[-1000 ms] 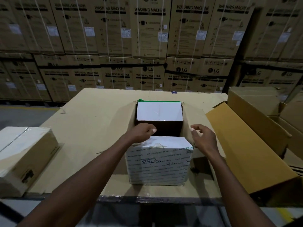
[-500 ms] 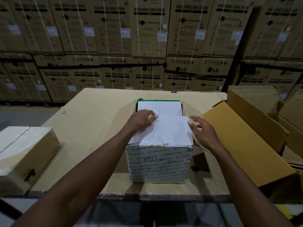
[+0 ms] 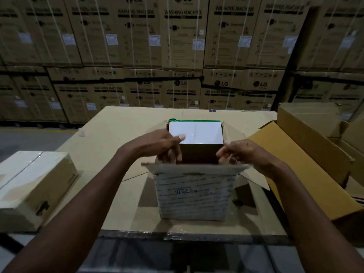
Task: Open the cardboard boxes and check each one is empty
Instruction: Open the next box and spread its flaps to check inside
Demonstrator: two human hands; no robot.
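So the person is standing at the desk, which is covered with a flat sheet of cardboard, and working on the small taped box sitting near the front edge, right in the middle. The box is standing open at the top: the far flap is tipping up and back, white on its inner face with a strip of green tape along its top edge, and the near flap is folding out toward the person. Left hand is hanging over the left side of the opening with its fingers curling down just behind the near flap, thumb poking out toward the white flap; whether it is actually gripping anything, I can't tell. Right hand is doing the same on the right side, fingers bunching loosely over the opening, grip also unclear. Inside of the box is looking dark, can't make out the bottom. Off to the left there's a closed taped carton lying separately, and on the right a big open cardboard box is leaning against the desk. Behind it all, stacked washing machine cartons are filling the back wall.
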